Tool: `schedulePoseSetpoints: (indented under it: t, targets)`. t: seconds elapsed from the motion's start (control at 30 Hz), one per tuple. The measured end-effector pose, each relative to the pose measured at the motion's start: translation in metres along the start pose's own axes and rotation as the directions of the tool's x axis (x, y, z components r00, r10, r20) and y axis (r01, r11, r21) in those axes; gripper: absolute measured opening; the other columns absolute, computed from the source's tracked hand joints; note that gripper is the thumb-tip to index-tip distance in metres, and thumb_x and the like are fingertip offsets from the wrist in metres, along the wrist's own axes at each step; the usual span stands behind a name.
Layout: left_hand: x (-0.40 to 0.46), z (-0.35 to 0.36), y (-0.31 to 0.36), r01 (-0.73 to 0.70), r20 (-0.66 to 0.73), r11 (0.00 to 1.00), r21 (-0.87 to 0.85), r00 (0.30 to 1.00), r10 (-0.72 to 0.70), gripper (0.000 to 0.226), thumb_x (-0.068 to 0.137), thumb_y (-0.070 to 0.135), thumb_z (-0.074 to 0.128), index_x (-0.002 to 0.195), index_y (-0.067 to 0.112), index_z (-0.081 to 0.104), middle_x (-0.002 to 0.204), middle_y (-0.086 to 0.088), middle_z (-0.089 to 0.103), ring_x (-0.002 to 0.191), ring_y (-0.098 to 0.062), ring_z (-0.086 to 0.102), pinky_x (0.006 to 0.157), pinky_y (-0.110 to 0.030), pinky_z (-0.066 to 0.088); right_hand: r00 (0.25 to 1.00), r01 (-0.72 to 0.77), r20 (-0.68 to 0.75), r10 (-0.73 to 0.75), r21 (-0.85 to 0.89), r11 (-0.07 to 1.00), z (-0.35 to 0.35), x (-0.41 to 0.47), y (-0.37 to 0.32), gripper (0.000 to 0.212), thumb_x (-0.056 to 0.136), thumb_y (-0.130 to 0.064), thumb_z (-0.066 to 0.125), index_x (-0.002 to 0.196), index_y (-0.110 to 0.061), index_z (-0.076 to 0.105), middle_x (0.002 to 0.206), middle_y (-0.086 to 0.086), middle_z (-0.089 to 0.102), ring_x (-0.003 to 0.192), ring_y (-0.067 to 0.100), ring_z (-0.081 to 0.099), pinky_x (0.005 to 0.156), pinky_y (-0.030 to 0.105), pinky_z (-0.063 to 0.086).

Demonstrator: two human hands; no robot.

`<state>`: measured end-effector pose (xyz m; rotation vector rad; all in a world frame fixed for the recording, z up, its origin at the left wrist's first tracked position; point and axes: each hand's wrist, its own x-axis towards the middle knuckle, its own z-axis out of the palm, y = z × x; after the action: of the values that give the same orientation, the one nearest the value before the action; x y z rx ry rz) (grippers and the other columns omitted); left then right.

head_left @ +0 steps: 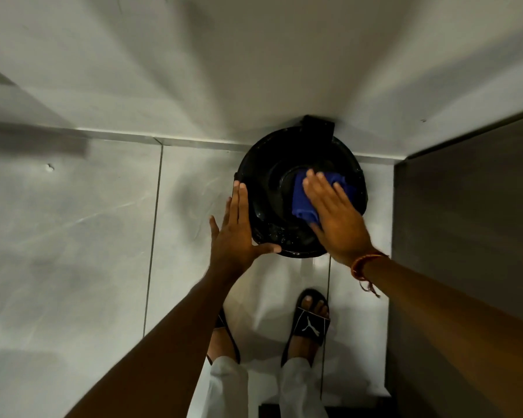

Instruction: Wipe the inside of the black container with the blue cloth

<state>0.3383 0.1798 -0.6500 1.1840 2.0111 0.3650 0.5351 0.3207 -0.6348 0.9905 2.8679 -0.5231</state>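
Note:
A round black container (263,182) stands on the tiled floor against the white wall, seen from above, with a black hinge block at its far rim. A blue cloth (299,197) lies on its inner surface, right of centre. My right hand (335,215) lies flat on the cloth, fingers spread, pressing it down. My left hand (236,233) is flat against the container's left outer rim, thumb hooked along the near edge. Water drops glisten on the near inner rim.
A dark cabinet side (465,236) rises close on the right. Grey floor tiles (73,236) stretch to the left. My two feet in black slides (308,321) stand just behind the container.

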Motion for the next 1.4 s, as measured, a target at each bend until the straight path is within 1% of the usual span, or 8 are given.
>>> schedulePoseSetpoints:
  t: [0.13, 0.33, 0.5, 0.7, 0.87, 1.07, 1.27, 1.4]
  targets:
    - [0.002, 0.001, 0.0, 0.021, 0.005, 0.999, 0.038, 1.0, -0.022, 0.147, 0.058, 0.09, 0.058, 0.161, 0.017, -0.016, 0.171, 0.002, -0.02, 0.16, -0.028, -0.001, 0.12, -0.073, 0.01, 0.935, -0.35, -0.016, 0.355, 0.119, 0.929, -0.002, 0.067, -0.037, 0.067, 0.107, -0.038, 0.038, 0.162, -0.011, 0.01, 0.172, 0.01, 0.006, 0.159, 0.028, 0.003, 0.128, 0.046, 0.001]
    - [0.002, -0.001, -0.003, 0.015, 0.02, 0.999, 0.038, 1.0, -0.016, 0.149, 0.056, 0.091, 0.061, 0.161, 0.021, -0.019, 0.171, 0.003, -0.02, 0.16, -0.032, -0.002, 0.118, -0.073, 0.008, 0.979, 0.171, 0.12, -0.162, -0.063, 0.983, 0.005, -0.011, -0.02, 0.065, 0.105, -0.034, 0.041, 0.161, -0.01, 0.019, 0.171, 0.009, 0.016, 0.159, 0.026, 0.012, 0.129, 0.047, 0.014]
    - [0.004, 0.0, -0.001, 0.022, 0.02, 0.999, 0.039, 1.0, -0.023, 0.15, 0.052, 0.096, 0.053, 0.161, 0.021, -0.019, 0.171, 0.002, -0.021, 0.159, -0.032, -0.003, 0.118, -0.074, 0.008, 0.981, -0.195, 0.016, 0.195, -0.008, 0.981, 0.003, 0.025, -0.032, 0.064, 0.106, -0.038, 0.041, 0.161, -0.011, 0.02, 0.171, 0.009, 0.017, 0.159, 0.027, 0.011, 0.129, 0.048, 0.009]
    - [0.003, 0.002, 0.0, 0.037, 0.017, 0.998, 0.053, 0.999, -0.038, 0.15, 0.054, 0.092, 0.059, 0.161, 0.019, -0.017, 0.171, 0.001, -0.019, 0.159, -0.035, -0.001, 0.116, -0.074, 0.01, 0.991, 0.106, 0.092, -0.098, -0.087, 0.991, 0.002, -0.022, -0.019, 0.066, 0.104, -0.034, 0.044, 0.161, -0.011, 0.021, 0.17, 0.008, 0.019, 0.158, 0.027, 0.014, 0.129, 0.047, 0.016]
    - [0.003, 0.001, 0.0, 0.036, 0.02, 0.997, 0.062, 0.999, -0.037, 0.15, 0.053, 0.095, 0.054, 0.161, 0.019, -0.017, 0.171, 0.001, -0.02, 0.159, -0.034, -0.002, 0.117, -0.074, 0.01, 0.929, -0.371, 0.014, 0.371, 0.081, 0.925, 0.0, 0.024, -0.036, 0.066, 0.107, -0.035, 0.041, 0.162, -0.01, 0.013, 0.172, 0.01, 0.01, 0.159, 0.027, 0.006, 0.13, 0.048, 0.007]
    - [0.003, 0.003, -0.002, 0.027, 0.015, 0.998, 0.054, 1.0, -0.028, 0.148, 0.055, 0.092, 0.057, 0.161, 0.019, -0.016, 0.171, 0.002, -0.019, 0.159, -0.035, -0.003, 0.117, -0.075, 0.009, 0.996, 0.038, 0.087, -0.035, -0.039, 0.999, 0.002, -0.011, -0.035, 0.07, 0.104, -0.034, 0.051, 0.161, -0.008, 0.021, 0.17, 0.012, 0.018, 0.158, 0.028, 0.015, 0.128, 0.05, 0.019]
    - [0.004, 0.004, 0.0, 0.03, 0.018, 0.999, 0.041, 0.999, -0.03, 0.148, 0.054, 0.095, 0.052, 0.161, 0.021, -0.019, 0.171, 0.002, -0.022, 0.159, -0.034, -0.004, 0.117, -0.074, 0.006, 0.919, -0.394, -0.001, 0.395, 0.084, 0.915, -0.001, -0.005, -0.019, 0.07, 0.106, -0.034, 0.045, 0.162, -0.009, 0.011, 0.172, 0.011, 0.009, 0.159, 0.027, 0.005, 0.13, 0.047, 0.01]
    - [0.003, 0.003, -0.001, 0.023, 0.016, 0.999, 0.046, 1.0, -0.024, 0.149, 0.054, 0.093, 0.054, 0.161, 0.02, -0.018, 0.17, 0.002, -0.022, 0.159, -0.033, -0.003, 0.117, -0.075, 0.007, 0.948, -0.318, 0.015, 0.318, 0.005, 0.948, 0.003, 0.041, -0.029, 0.071, 0.107, -0.045, 0.036, 0.163, -0.011, 0.008, 0.172, 0.011, 0.006, 0.159, 0.028, 0.004, 0.13, 0.048, 0.006]
